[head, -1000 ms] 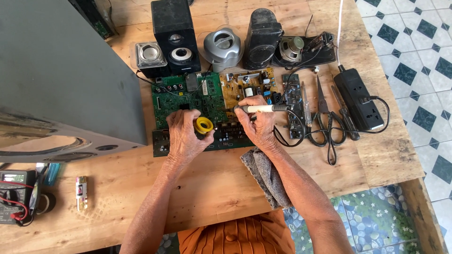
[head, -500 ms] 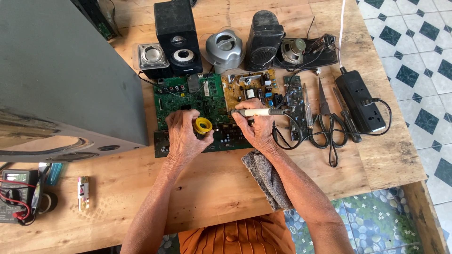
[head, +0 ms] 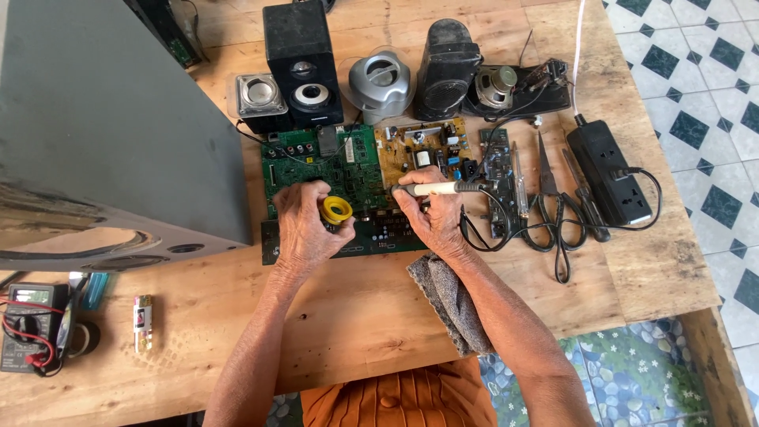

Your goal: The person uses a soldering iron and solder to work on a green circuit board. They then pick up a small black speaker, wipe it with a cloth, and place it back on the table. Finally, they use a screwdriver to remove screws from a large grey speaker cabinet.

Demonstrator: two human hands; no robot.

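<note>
Our left hand (head: 304,225) pinches a yellow spool (head: 336,209) over the green board (head: 316,170); our right hand (head: 431,217) is closed around the iron (head: 435,188). The iron seems light and stiff, best held by its handle; the board on the surface looks fragile.

Worn wooden table (head: 356,316), white-and-green diamond floor tiles (head: 704,71) — bright daylight, patterned mat (head: 624,364) below

Multimeter (head: 24,326) cut off at left edge; soldering iron (head: 439,188) tip hidden behind right hand (head: 431,217); green circuit board (head: 332,170) partly covered.
</note>
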